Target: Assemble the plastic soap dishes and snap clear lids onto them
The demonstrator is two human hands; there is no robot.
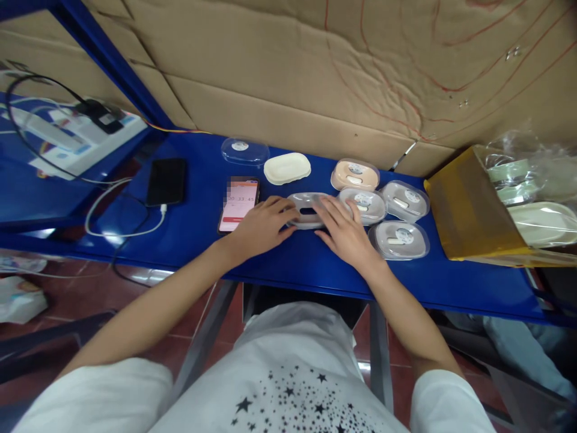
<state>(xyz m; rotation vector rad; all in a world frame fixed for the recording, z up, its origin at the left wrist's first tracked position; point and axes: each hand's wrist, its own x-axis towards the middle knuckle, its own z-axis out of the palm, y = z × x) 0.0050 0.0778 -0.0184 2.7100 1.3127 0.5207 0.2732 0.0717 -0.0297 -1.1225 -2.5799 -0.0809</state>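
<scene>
A grey oval plastic dish (308, 224) with a dark slot in its middle lies on the blue table in front of me. My left hand (268, 225) grips its left end, fingers curled over the rim. My right hand (345, 231) holds the right end, fingers laid across the top and thumb at the near edge. Just right of it are three grey oval dishes under clear lids, among them a near one (399, 240), and a peach one (355, 174) behind. A cream oval piece (287, 168) and a loose clear lid (244, 151) lie farther back.
A phone with a lit timer (238, 204) lies beside my left hand. Farther left are a dark device (166, 181) on a white cable and a power strip (130, 123). A cardboard box (469, 204) with wrapped dishes stands right; a cardboard wall (288, 78) rises behind.
</scene>
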